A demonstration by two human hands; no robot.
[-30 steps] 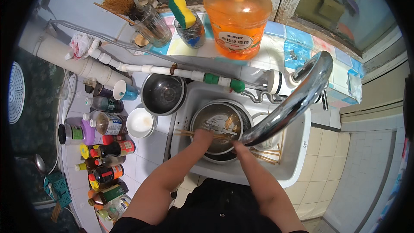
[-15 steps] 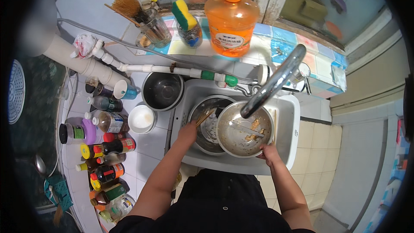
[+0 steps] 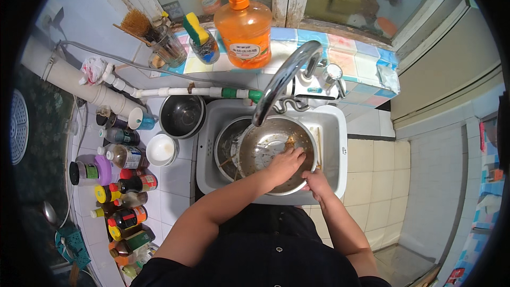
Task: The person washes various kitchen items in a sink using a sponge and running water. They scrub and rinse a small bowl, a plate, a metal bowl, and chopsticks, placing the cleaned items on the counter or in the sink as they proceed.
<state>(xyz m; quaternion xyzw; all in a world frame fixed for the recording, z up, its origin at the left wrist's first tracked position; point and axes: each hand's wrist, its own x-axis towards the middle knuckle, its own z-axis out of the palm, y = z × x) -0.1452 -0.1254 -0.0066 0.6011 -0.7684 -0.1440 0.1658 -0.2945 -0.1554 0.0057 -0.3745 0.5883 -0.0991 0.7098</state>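
Observation:
A stainless steel bowl (image 3: 252, 146) with food scraps (image 3: 290, 141) stuck inside rests tilted over the sink. My right hand (image 3: 317, 184) grips its rim at the lower right. Inside the bowl, my left hand (image 3: 286, 167) reaches down with curled fingers close together near the scraps; what lies under the fingertips is hidden. A second metal bowl (image 3: 225, 146) sits beneath and to the left, partly covered, with chopsticks (image 3: 225, 161) in it. The chrome faucet (image 3: 281, 82) arches over the bowl's far edge.
The grey sink (image 3: 334, 154) surrounds the bowls, with another chopstick (image 3: 319, 146) at its right. On the left counter stand a dark pot (image 3: 182, 117), a white bowl (image 3: 161, 150) and several bottles (image 3: 135, 183). An orange soap pump bottle (image 3: 243, 32) and a sponge (image 3: 196, 29) are behind.
My left hand has let go of the chopsticks, now in the lower bowl, and moved right into the upper bowl. My right hand keeps hold of the rim. The view has shifted.

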